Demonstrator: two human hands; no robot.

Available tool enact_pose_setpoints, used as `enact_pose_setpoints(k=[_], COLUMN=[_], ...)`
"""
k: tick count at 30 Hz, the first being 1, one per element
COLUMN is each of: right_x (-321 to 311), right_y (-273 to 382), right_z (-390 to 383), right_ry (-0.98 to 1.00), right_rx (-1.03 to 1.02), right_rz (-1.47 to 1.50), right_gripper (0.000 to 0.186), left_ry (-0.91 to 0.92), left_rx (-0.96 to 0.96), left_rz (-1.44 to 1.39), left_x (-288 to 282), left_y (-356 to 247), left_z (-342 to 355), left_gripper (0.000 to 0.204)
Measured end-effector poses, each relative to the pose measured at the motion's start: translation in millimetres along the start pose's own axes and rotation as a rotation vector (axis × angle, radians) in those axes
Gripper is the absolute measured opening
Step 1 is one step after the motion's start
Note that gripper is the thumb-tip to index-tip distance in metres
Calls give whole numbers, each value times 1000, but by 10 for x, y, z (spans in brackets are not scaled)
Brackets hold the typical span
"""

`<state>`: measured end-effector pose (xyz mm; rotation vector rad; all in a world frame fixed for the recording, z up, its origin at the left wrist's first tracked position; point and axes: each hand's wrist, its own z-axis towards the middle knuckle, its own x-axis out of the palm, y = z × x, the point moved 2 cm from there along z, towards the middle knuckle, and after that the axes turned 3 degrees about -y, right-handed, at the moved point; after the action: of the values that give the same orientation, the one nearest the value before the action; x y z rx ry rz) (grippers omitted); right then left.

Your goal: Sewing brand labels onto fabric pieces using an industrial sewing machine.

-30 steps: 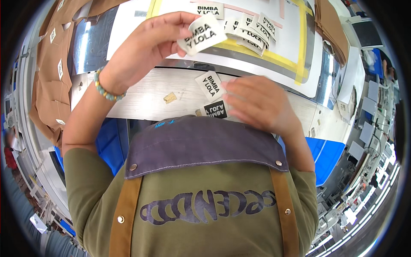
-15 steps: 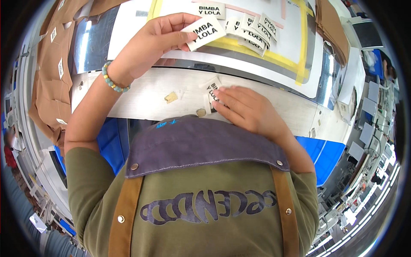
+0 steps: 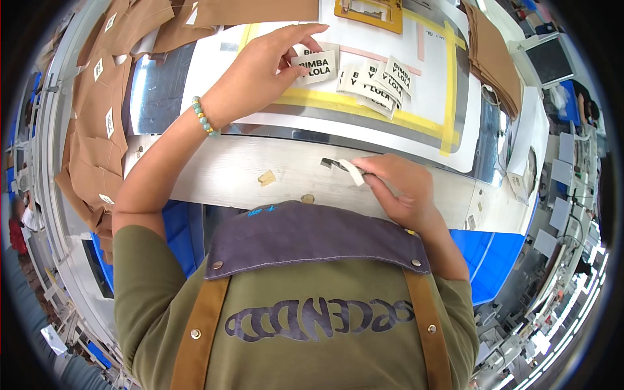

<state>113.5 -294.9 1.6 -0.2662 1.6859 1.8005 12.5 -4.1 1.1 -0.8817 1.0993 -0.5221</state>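
My left hand [image 3: 270,68], with a beaded bracelet at the wrist, has its thumb and a bent finger on a white label [image 3: 316,67] with black print; its index finger stretches forward. That label overlaps another label behind it, over the taped white sheet [image 3: 250,84]. Nearer to me, above the pale bench edge, my right hand [image 3: 400,188] pinches a small curled white label [image 3: 351,171]. A dark strip shows at its far end, and I cannot make out how the two join. Right of my left hand lies a fanned pile of labels [image 3: 383,84].
Brown cut pieces with small white tags [image 3: 94,140] cover the left side. A yellow frame [image 3: 372,14] lies at the back. Brown sheets [image 3: 491,58] are stacked at the right, near a white box [image 3: 523,149]. Blue bins [image 3: 471,250] show under the bench; tape scraps [image 3: 265,178] dot it.
My left hand has lowered its label onto the one behind. My right hand has lifted the label from the bench, now pinched and curled. The view has shifted, bringing in the yellow frame.
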Motion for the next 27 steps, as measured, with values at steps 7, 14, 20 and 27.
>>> enact_pose_setpoints(k=[7, 14, 20, 27], right_x=[-234, -585, -762, -716], right_y=[68, -178, -528, -685], right_z=[208, 240, 497, 662], right_ry=[-13, -274, -385, -319], right_rx=[-30, 185, 342, 385], right_rz=[163, 302, 399, 362], right_gripper=[36, 32, 31, 30], left_ry=[100, 54, 79, 93], left_rx=[34, 312, 240, 343], left_rz=[189, 310, 213, 175], left_x=[-112, 52, 171, 495], left_y=[166, 112, -44, -109], left_z=[143, 29, 121, 351], left_gripper=[53, 42, 57, 90])
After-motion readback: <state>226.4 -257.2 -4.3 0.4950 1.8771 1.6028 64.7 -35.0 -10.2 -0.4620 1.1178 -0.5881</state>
